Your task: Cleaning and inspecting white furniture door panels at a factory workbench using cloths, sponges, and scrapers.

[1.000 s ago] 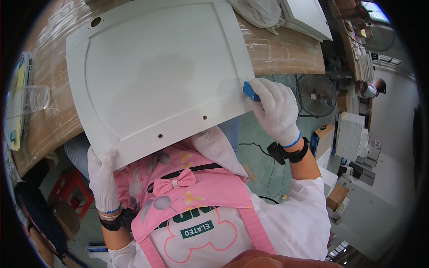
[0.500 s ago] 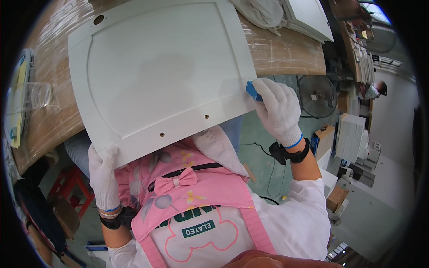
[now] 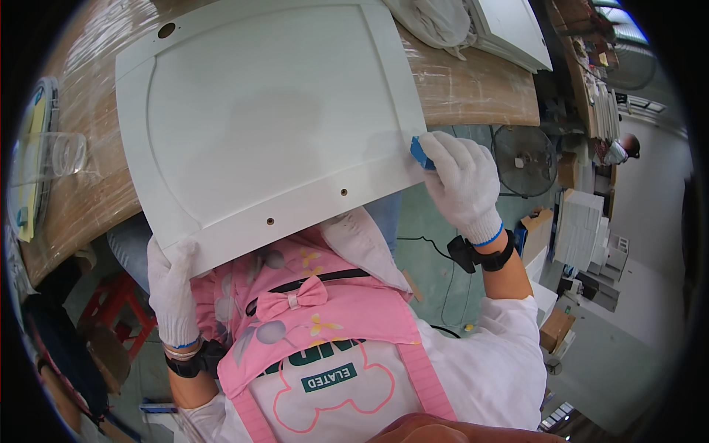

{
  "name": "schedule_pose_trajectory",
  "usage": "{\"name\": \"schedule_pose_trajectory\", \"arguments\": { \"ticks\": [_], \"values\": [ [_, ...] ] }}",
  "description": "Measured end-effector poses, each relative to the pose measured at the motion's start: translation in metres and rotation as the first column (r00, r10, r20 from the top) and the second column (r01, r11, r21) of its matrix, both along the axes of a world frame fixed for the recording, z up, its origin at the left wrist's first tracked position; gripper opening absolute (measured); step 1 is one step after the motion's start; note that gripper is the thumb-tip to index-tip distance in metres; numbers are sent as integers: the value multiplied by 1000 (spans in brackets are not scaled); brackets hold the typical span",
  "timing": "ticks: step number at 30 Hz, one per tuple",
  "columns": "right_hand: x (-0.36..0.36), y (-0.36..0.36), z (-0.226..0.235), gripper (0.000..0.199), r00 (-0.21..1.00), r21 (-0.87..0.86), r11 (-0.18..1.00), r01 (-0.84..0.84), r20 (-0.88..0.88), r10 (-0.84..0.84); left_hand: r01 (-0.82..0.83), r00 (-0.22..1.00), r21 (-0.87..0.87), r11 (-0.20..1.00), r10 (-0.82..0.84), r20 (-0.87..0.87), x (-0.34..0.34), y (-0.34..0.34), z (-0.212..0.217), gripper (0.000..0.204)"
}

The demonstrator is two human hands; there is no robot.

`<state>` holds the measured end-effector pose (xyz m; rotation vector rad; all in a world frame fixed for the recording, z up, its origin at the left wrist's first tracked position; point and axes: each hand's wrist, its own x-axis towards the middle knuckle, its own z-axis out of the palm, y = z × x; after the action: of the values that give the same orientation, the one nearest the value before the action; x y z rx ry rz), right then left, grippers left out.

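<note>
A white framed panel (image 3: 273,118), like a cabinet door, lies partly on the wrapped table and juts out over my lap. Two small metal-lined holes show along its near edge, and a larger round hole at its far left corner. My left hand (image 3: 171,284), in a white knit glove, grips the near left corner, thumb on top and fingers hidden beneath. Gloved as well, my right hand (image 3: 465,177) pinches a small blue block (image 3: 422,153), which looks like a sanding sponge, against the panel's right edge close to the near right corner.
Brown table (image 3: 473,88) under clear film. White cloth (image 3: 436,22) and stacked white panels (image 3: 513,29) lie at the far right. A clear plastic cup (image 3: 63,155) sits at left, a red stool (image 3: 111,310) below. A floor fan (image 3: 523,159) stands right; another person (image 3: 619,150) is farther off.
The panel has shifted very slightly to the right, and my right hand with the blue block has moved a touch right with it. My left hand keeps its hold on the corner.
</note>
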<state>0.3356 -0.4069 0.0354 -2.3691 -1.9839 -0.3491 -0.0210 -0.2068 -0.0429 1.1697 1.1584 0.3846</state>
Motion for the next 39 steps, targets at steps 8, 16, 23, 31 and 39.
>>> {"name": "schedule_pose_trajectory", "arguments": {
  "ticks": [8, 16, 23, 31, 39],
  "values": [
    [0, -3, -2, 50, 1000, -3, 1000, 26, 13, -26, -47, 999, 5, 999, 47, 1, 6, -4, 4, 44],
    [-4, 1, -4, 52, 1000, 10, 1000, 19, -9, -19, -31, 999, 40, 999, 30, 36, 0, -2, -5, 49],
    [-2, -1, -1, 54, 1000, 1, 1000, 24, 3, -24, -12, 1000, 4, 1000, 12, 14, 1, -1, 2, 49],
    [-2, -2, -3, 53, 1000, 11, 1000, 24, -4, -24, -41, 999, 4, 999, 41, 22, 3, -4, 0, 46],
    [-4, 0, 0, 51, 999, -7, 999, 37, -6, -37, -28, 1000, 33, 999, 28, 0, 1, -2, -2, 49]
  ]
}}
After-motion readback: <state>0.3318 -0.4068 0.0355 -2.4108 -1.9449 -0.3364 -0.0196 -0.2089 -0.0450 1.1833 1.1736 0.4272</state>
